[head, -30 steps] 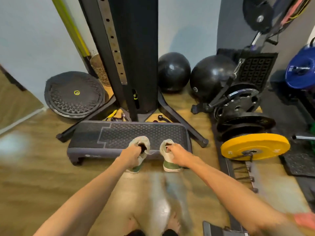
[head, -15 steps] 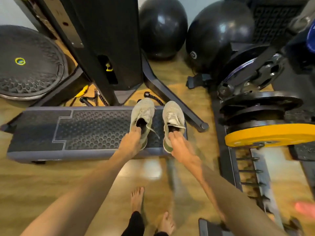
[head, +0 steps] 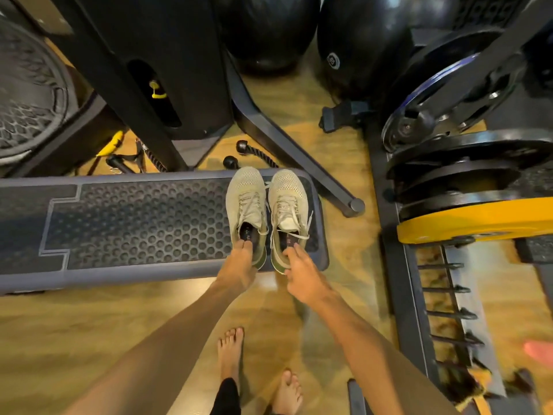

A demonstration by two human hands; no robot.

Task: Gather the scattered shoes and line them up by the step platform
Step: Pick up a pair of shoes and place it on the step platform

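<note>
Two beige knit sneakers, left sneaker (head: 246, 202) and right sneaker (head: 288, 205), stand side by side at the step platform's (head: 134, 226) right end. Left hand (head: 238, 266) pinches the left heel collar; right hand (head: 302, 277) grips the right heel.

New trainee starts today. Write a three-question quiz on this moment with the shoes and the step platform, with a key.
1. True or false: both shoes sit on the step platform.
2. Which hand has fingers inside the left shoe? A) left hand B) right hand C) neither
3. Fill in: the toes of the right shoe point ____ the person.

Key: 1 true; 2 A; 3 away from.
</note>
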